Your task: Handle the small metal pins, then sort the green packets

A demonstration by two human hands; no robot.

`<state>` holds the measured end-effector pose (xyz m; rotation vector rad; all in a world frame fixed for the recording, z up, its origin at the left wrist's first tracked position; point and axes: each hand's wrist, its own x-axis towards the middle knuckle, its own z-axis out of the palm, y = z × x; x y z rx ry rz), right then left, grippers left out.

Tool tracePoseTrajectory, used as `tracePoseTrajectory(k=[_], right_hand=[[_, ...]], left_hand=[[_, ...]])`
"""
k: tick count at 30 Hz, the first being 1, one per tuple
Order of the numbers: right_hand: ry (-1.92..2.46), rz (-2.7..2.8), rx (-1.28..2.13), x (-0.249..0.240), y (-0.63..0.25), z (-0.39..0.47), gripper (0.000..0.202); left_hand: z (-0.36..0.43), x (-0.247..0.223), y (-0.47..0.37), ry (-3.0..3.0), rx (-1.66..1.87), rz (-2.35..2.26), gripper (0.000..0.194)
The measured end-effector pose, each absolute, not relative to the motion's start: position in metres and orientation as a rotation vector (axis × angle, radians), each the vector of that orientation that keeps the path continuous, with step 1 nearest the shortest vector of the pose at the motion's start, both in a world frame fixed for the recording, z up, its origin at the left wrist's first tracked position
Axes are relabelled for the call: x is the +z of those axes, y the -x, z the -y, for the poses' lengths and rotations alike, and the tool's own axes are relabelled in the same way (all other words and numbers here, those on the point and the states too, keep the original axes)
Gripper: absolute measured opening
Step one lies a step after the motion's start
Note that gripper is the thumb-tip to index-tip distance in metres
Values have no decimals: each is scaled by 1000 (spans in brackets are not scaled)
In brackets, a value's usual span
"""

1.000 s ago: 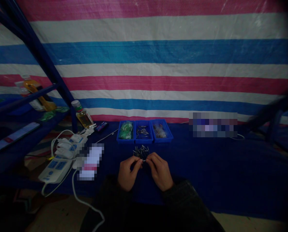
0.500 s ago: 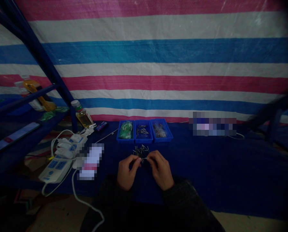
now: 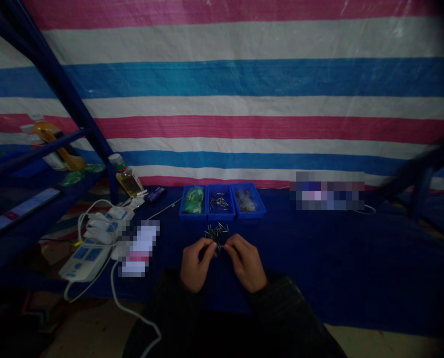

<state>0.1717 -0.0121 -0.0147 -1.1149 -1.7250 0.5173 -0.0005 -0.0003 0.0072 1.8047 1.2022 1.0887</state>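
Just in front of my hands a pile of thin metal pins (image 3: 218,230) lies on the blue table (image 3: 318,268). My left hand (image 3: 195,266) pinches something small and pale at its fingertips, too small to name. Facing it, my right hand (image 3: 248,262) pinches one end of a thin metal pin whose other end reaches toward the left fingertips. Behind the pile are three blue bins: the left bin (image 3: 193,217) with green packets, the middle bin (image 3: 222,217) with metal pins, the right bin (image 3: 251,215) with small pieces in clear plastic.
To the left are a power strip (image 3: 83,258) with white plugs and cables, a blurred phone (image 3: 141,248) and a bottle (image 3: 127,179). A blue metal frame (image 3: 57,84) rises at the left. A pixelated object (image 3: 328,191) lies at the back right, before a striped sheet (image 3: 229,104).
My right hand has moved slightly left, and its fingertips are now closer to those of my left hand. Less of the pin shows between them.
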Motion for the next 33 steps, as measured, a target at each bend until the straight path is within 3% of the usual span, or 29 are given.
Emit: tracePoseTrajectory(k=[33], right_hand=[[1100, 1743, 511, -11, -170, 12, 17]], left_hand=[[-1, 7, 1, -1869, 1034, -1185, 25]])
